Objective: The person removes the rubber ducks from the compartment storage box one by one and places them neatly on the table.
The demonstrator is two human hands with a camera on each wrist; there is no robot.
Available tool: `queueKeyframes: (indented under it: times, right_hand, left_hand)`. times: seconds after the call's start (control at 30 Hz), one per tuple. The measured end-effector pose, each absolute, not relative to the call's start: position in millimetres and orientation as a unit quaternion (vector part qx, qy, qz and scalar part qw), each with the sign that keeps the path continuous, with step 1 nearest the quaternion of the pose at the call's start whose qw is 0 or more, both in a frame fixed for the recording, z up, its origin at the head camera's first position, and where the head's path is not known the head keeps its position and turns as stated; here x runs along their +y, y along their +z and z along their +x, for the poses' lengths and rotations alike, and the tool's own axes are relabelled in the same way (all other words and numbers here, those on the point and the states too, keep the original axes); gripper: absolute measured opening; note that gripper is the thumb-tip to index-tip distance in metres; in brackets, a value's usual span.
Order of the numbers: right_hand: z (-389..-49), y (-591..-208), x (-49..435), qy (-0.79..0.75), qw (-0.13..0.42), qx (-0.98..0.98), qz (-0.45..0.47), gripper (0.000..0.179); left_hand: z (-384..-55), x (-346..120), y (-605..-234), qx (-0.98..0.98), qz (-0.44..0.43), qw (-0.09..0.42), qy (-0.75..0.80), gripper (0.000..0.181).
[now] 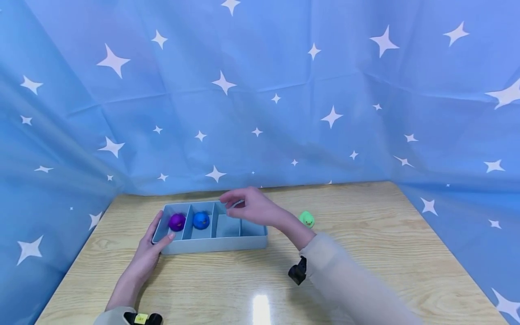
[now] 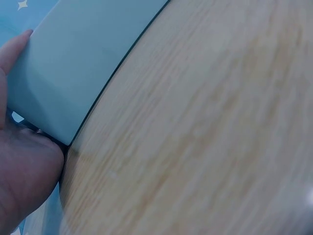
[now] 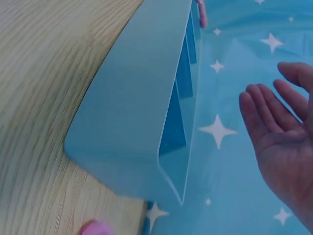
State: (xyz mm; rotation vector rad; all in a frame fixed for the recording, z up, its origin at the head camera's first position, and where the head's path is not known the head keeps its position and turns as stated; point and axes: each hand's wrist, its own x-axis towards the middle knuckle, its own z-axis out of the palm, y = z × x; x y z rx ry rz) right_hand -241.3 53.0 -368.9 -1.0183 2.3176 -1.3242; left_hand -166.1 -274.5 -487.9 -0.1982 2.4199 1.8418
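A light blue divided box [image 1: 215,245] lies lengthwise on the table. A purple toy duck [image 1: 176,222] sits in its leftmost compartment, and a blue toy duck [image 1: 201,220] in the one beside it. My left hand [image 1: 147,253] holds the box's left end, thumb over the front wall and fingers along the side. Above the right half of the box hovers my right hand [image 1: 253,206], its fingers loosely bent. The right wrist view shows that palm [image 3: 286,152] bare, apart from the box. A green toy duck [image 1: 307,219] rests on the table beyond my right forearm.
A pink object [image 3: 97,228], only partly in frame, lies on the table near the box's right end in the right wrist view. The wooden table [image 1: 398,243] ends at a blue star-patterned cloth [image 1: 264,108] hanging behind and at both sides.
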Motion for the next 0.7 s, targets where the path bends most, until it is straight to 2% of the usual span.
queueKeyframes:
  times: [0.43, 0.7]
  right_hand:
    - [-252, -376, 8, -0.459, 0.148, 0.802, -0.353, 0.036]
    - [-266, -389, -15, -0.454, 0.17, 0.806, -0.338, 0.036]
  left_hand:
    - [-168, -276, -488, 0.793, -0.064, 0.049, 0.604, 0.09]
    - [-168, -276, -487, 0.788, -0.075, 0.058, 0.609, 0.091]
